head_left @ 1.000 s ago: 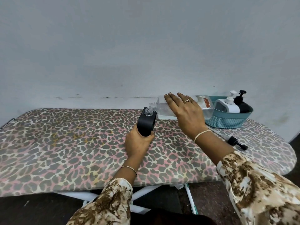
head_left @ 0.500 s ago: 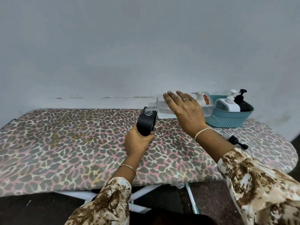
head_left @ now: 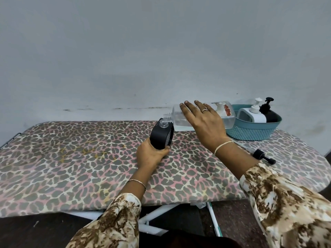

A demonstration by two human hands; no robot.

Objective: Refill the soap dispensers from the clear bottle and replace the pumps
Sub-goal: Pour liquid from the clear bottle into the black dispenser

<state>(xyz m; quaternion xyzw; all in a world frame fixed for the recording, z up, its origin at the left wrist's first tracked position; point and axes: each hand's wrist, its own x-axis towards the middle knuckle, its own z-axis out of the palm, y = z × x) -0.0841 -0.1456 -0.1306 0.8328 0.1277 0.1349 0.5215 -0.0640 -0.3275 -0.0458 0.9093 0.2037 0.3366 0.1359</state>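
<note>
My left hand (head_left: 150, 154) grips a black soap dispenser (head_left: 161, 138) by its base, tilted on the leopard-print board (head_left: 71, 158), its clear threaded neck pointing up and right with no pump on it. My right hand (head_left: 204, 122) holds the clear bottle (head_left: 227, 115) on its side from above, fingers spread over it. The bottle's open neck sits just over the dispenser's mouth. Clear liquid lies low along the bottle's underside. A black pump (head_left: 263, 156) with its tube lies loose on the board to the right.
A teal basket (head_left: 250, 131) at the back right holds a white dispenser (head_left: 252, 113) and a black dispenser (head_left: 270, 113), both with pumps on. A grey wall stands directly behind the board. The board's front edge drops to a dark floor and white legs.
The rear end of the clear bottle has risen a little, steepening its tilt toward the dispenser's mouth. My left hand and the black dispenser have stayed in place.
</note>
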